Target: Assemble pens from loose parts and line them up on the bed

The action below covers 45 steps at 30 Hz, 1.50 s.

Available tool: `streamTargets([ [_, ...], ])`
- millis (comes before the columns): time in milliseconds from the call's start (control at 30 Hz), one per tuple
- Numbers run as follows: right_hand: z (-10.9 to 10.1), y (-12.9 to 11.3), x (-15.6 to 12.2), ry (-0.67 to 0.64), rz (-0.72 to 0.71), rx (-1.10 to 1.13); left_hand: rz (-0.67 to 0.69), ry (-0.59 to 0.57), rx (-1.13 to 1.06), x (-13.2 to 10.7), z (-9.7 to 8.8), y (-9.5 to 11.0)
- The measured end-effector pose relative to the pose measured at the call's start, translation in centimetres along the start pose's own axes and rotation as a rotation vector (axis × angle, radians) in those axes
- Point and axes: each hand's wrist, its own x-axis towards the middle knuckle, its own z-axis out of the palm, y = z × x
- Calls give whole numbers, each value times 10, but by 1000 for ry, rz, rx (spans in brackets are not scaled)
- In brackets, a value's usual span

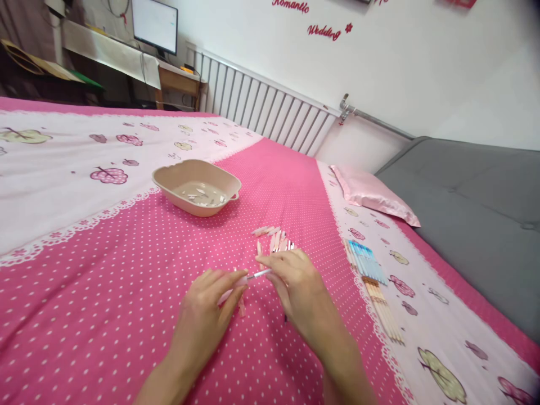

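Both my hands hover low over a pink dotted bedspread (126, 292). My left hand (206, 315) pinches one end of a thin pen-like stick (258, 274) between thumb and fingers. My right hand (295, 284) pinches the other end of the same stick. Just beyond my right hand lies a small heap of pale pink and white stick pieces (272, 239). A beige plastic basin (196, 187) sits farther back on the left, with several small white bits inside.
A row of finished pens with blue caps (368, 264) and wooden-coloured shafts lies on the right of the bed. A pink pillow (373, 194) and a grey sofa (472, 219) are at the right. A white radiator (261, 107) and a desk with a monitor (155, 25) stand behind.
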Motion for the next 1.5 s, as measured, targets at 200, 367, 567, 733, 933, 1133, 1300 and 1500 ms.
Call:
streamTargets([
  [200,-1,3,0,66,-22,21,-7,3,9,0,0,1],
  [367,-2,3,-1,73,-55,56,-9,-19,0,-1,1,0],
  [567,5,-8,-3,-130,-150,162,8,-63,-21,-2,0,2],
  [733,13,-21,-4,-230,-218,234,-11,-30,-30,-2,2,3],
  [933,-2,-21,-6,-173,-243,192,-67,-30,-31,-2,1,2],
  [1133,-17,18,0,223,93,47,-369,-162,-57,-1,-4,4],
  [1300,-13,44,7,228,362,-15,-498,-157,-114,0,-3,3],
  [1500,0,57,12,87,502,-103,-525,-159,-177,-1,-1,2],
])
